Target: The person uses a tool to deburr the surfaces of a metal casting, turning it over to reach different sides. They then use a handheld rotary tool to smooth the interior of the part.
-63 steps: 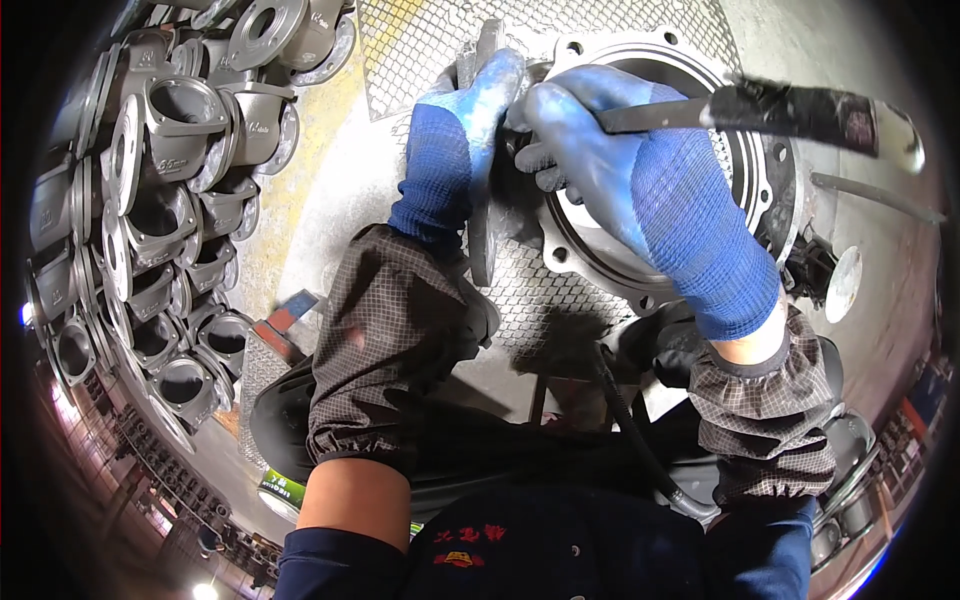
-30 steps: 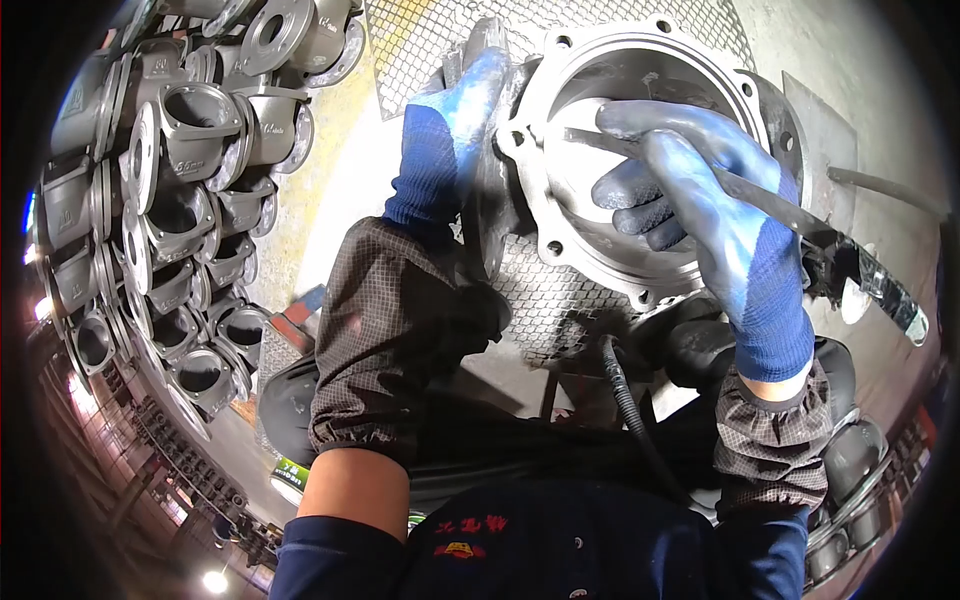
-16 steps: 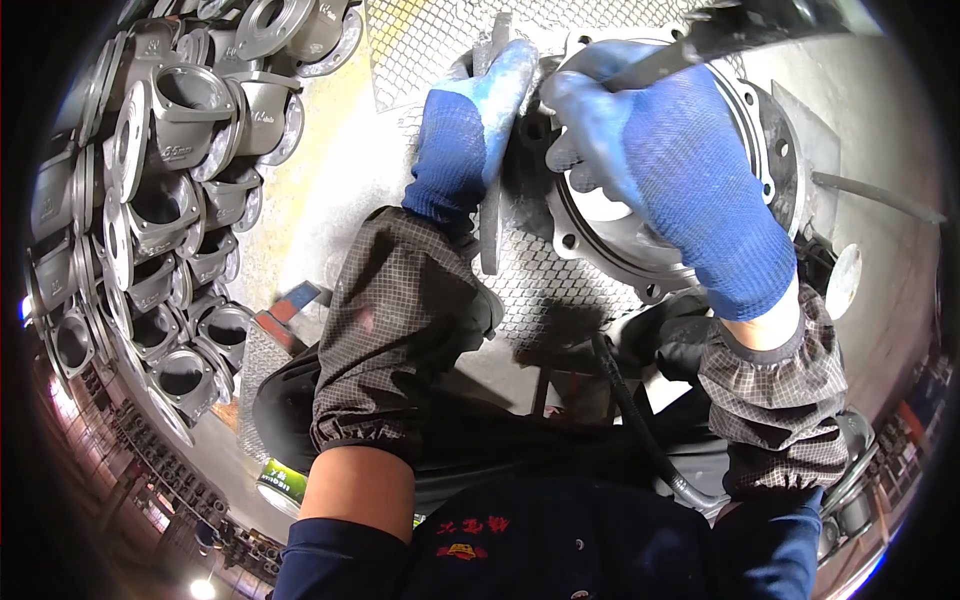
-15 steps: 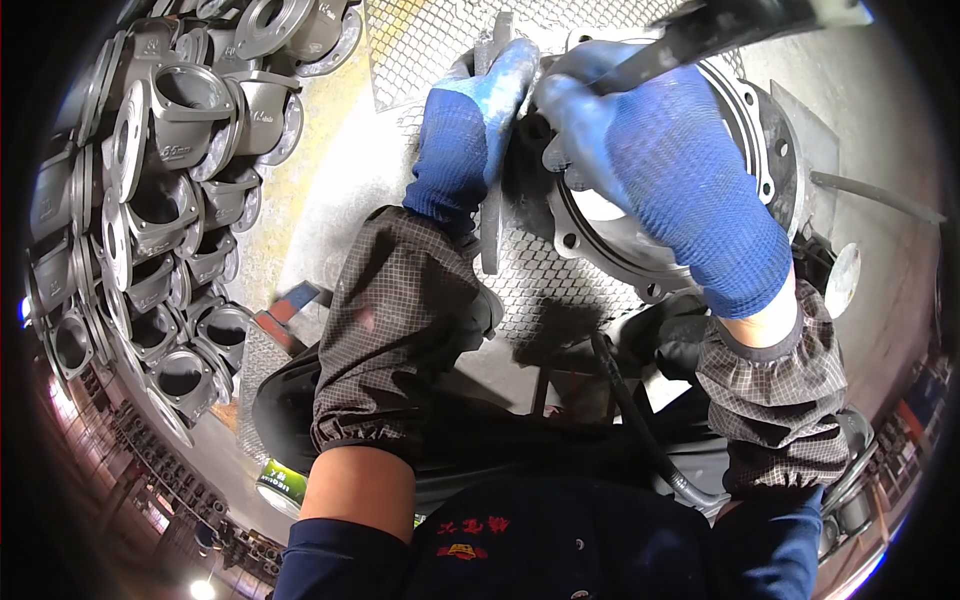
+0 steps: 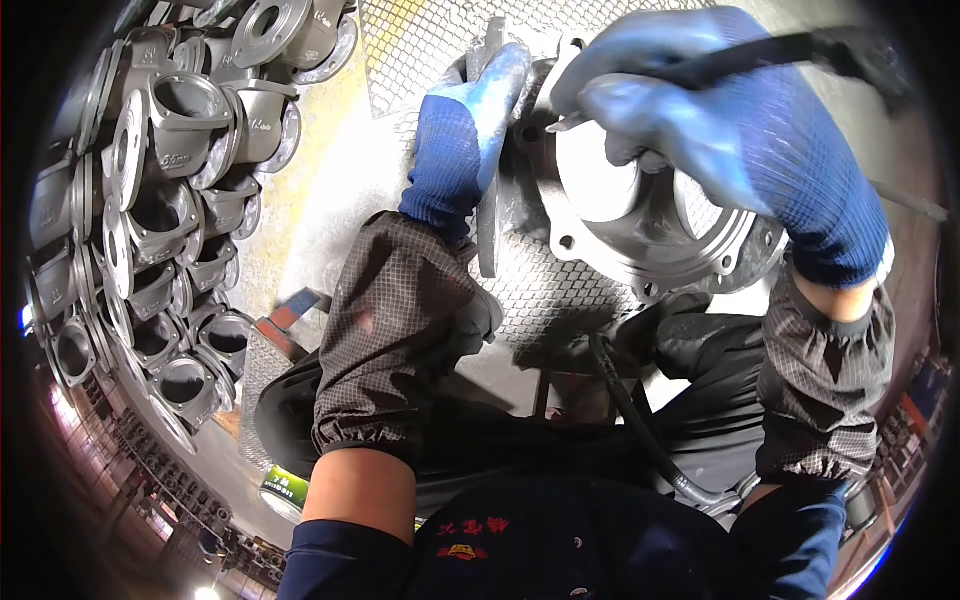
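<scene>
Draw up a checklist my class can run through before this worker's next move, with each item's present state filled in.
1. Hand protection: ok; the left hand and right hand are both blue-gloved.
2. Left hold: ok; that hand grips the upper part of the upright grey flange.
3. Tool hold: ok; the right fist is closed around the dark-handled tool.
4. Tool tip against the round casting: cannot tell; it is near the rim, but contact is unclear.
5. Forearm cover: not ok; the left forearm is bare between sleeve cover and shirt.
6. Black hose away from both hands: ok.
</scene>
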Action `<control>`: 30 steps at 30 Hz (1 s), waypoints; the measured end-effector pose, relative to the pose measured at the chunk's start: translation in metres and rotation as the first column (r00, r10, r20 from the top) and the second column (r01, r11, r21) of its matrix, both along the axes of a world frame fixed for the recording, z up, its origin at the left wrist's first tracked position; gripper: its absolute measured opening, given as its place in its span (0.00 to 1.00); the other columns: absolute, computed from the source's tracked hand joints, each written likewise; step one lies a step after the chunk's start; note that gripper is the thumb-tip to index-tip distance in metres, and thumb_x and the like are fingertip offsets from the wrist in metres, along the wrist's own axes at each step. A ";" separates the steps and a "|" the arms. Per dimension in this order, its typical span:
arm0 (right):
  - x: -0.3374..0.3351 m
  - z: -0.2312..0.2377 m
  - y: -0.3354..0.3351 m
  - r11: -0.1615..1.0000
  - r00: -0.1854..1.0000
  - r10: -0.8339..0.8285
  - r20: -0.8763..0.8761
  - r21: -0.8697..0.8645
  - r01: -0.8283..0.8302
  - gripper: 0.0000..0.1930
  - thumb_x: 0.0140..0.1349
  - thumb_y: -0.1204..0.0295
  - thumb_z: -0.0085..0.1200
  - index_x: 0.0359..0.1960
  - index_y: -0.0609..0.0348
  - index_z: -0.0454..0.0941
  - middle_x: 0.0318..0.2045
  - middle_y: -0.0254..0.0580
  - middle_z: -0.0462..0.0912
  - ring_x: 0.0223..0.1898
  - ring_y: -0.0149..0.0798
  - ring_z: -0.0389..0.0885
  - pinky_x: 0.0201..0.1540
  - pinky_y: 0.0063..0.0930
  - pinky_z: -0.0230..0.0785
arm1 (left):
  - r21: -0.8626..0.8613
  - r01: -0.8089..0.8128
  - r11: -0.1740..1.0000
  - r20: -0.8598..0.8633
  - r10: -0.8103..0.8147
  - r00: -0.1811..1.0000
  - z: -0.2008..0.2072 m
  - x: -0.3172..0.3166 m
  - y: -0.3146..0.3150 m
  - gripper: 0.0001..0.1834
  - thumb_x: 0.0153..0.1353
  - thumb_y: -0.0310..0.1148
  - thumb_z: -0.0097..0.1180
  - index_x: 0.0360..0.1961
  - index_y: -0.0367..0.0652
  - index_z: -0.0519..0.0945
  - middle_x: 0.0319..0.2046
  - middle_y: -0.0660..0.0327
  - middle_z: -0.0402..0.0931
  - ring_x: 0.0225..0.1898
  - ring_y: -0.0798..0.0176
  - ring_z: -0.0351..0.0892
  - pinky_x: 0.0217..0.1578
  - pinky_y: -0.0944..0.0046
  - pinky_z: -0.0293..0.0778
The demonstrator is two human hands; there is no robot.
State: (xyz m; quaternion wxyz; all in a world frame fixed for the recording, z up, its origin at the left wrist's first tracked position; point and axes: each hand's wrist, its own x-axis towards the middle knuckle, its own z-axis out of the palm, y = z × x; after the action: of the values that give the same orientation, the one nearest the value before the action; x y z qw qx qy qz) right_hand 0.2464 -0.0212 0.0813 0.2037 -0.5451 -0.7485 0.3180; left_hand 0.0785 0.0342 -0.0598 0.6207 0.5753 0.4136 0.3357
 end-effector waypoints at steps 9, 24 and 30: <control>0.013 -0.009 -0.070 0.806 0.731 -0.590 -0.344 -0.309 0.505 0.19 0.64 0.58 0.43 0.43 0.60 0.78 0.26 0.44 0.81 0.24 0.33 0.81 0.24 0.19 0.72 | -0.087 -0.057 0.995 -0.033 0.054 0.998 0.001 0.001 -0.001 0.27 0.59 0.48 0.52 0.43 0.29 0.74 0.28 0.57 0.76 0.29 0.70 0.73 0.30 0.68 0.70; 0.048 -0.026 -0.140 0.760 0.665 -0.620 -0.417 -0.110 0.640 0.19 0.67 0.66 0.40 0.52 0.68 0.69 0.43 0.50 0.78 0.43 0.38 0.79 0.47 0.30 0.72 | 0.280 0.007 0.960 -0.653 0.185 0.735 0.041 -0.001 -0.004 0.23 0.65 0.45 0.44 0.46 0.32 0.74 0.28 0.51 0.78 0.31 0.67 0.75 0.35 0.66 0.71; 0.066 -0.032 -0.166 0.686 0.614 -0.665 -0.424 -0.024 0.727 0.18 0.67 0.66 0.40 0.53 0.65 0.70 0.38 0.45 0.81 0.37 0.33 0.79 0.38 0.21 0.70 | 0.320 0.128 0.939 -0.236 -0.052 0.970 0.081 -0.007 -0.029 0.16 0.61 0.37 0.45 0.39 0.35 0.78 0.37 0.52 0.77 0.41 0.60 0.76 0.44 0.64 0.71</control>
State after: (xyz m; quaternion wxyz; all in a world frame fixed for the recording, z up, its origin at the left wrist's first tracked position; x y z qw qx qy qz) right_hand 0.3121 -0.1877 0.0495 0.5000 -0.6986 -0.4406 0.2604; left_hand 0.0711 0.0053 0.0212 0.4785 0.7245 0.3914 0.3048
